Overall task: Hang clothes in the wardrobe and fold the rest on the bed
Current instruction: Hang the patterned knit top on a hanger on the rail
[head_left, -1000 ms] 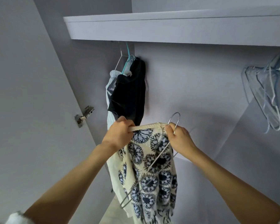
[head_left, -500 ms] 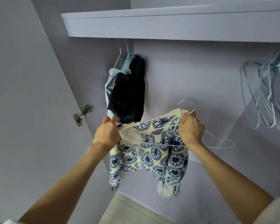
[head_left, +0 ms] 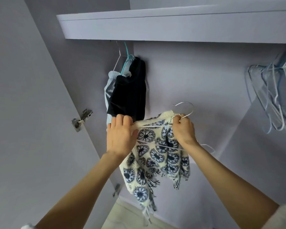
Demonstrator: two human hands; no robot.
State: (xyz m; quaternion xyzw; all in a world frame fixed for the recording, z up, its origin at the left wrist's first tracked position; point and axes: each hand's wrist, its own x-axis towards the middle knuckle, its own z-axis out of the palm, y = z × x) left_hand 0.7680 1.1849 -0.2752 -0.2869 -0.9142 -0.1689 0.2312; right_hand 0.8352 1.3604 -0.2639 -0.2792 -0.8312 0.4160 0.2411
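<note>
A cream knit top with blue flower circles point(head_left: 157, 161) hangs in front of me inside the open wardrobe. A white wire hanger point(head_left: 185, 109) passes through it, hook up. My left hand point(head_left: 120, 134) pinches the top's left shoulder edge, stretched along the hanger's arm. My right hand point(head_left: 183, 128) grips the hanger's neck together with the knit collar just below the hook. The hanger's right end sticks out beyond my right wrist. Two garments hang at the back, a black one point(head_left: 129, 91) and a pale blue one point(head_left: 110, 86).
The wardrobe shelf point(head_left: 172, 27) runs overhead. Several bare hangers point(head_left: 274, 96) hang in a bunch at the right. The wardrobe door point(head_left: 31, 129) stands open on the left, with a metal hinge point(head_left: 81, 119). Pale floor shows at the bottom.
The hanger swung from hanging steeply down to level inside the top. My left hand has pulled the shoulder out over the hanger's left arm; the knit hangs lower now.
</note>
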